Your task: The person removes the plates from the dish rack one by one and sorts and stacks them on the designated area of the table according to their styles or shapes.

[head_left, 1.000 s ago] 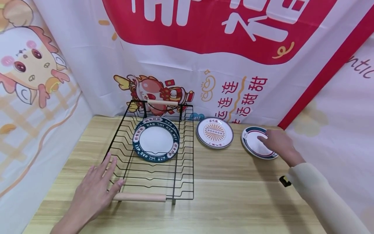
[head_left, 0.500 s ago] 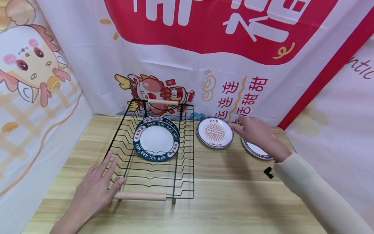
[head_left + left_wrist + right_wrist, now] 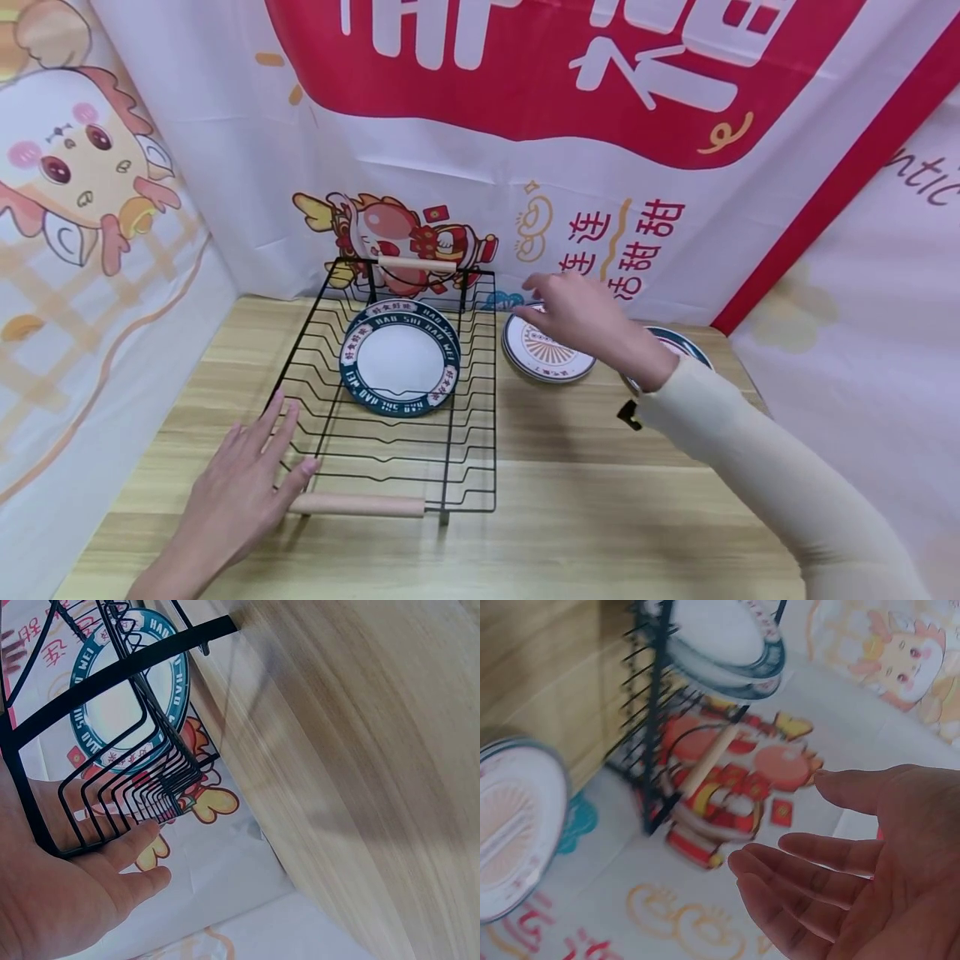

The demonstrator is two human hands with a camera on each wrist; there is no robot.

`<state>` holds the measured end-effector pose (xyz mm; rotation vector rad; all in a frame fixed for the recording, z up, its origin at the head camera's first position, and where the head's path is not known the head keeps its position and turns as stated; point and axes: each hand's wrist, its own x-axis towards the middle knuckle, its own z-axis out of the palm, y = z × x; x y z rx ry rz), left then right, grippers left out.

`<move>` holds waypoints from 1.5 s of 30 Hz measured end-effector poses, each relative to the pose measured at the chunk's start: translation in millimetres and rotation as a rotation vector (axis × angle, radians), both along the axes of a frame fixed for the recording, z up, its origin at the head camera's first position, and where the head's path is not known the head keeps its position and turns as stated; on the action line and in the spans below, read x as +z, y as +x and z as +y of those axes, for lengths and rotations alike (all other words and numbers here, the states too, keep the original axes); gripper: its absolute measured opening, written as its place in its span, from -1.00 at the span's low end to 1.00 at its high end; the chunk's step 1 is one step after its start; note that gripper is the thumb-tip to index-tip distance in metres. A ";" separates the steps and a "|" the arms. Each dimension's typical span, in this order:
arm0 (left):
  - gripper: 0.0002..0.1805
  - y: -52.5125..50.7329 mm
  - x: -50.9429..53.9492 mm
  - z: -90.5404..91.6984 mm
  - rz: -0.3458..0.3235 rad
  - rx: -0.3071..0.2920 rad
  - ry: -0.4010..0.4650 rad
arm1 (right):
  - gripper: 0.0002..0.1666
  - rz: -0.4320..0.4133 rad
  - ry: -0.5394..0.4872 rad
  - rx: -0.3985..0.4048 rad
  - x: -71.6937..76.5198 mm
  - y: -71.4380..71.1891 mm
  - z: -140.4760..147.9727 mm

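My left hand (image 3: 243,483) rests with spread, fairly straight fingers on the near left corner of a black wire dish rack (image 3: 360,505) with wooden handles. In the left wrist view its fingers lie along the outside of the wires. Two green-rimmed plates (image 3: 401,367) lean in the rack's far half, one behind the other. Over a small stack of white plates with an orange ray pattern (image 3: 553,357) hovers my right hand (image 3: 581,312). Its fingers are loosely bent and nothing is between them in the right wrist view. Part of that stack is hidden beneath it.
Further right, a green-rimmed plate (image 3: 686,342) lies on the wooden table (image 3: 585,517), mostly covered by my right forearm. A printed cloth (image 3: 420,167) hangs close behind the rack and plates. More cloth (image 3: 97,333) borders the left side.
My right hand has moved left, from above the rightmost plate to above the orange-patterned stack, carrying nothing. The left hand, rack and plates stay in place.
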<state>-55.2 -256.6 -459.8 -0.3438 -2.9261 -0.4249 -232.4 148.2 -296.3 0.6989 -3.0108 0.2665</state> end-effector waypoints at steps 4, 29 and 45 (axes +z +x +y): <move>-0.13 0.4 0.0 0.6 0.006 -0.001 0.005 | -0.45 0.021 0.025 0.044 6.1 -2.1 -26.5; -0.13 -1.0 -3.0 -0.3 0.023 -0.004 -0.013 | -0.77 -0.153 0.017 0.253 -32.5 -30.6 -114.6; -0.13 -0.5 -0.1 -0.3 0.011 -0.004 -0.017 | -0.50 -0.275 0.096 0.200 -69.5 -40.8 -139.4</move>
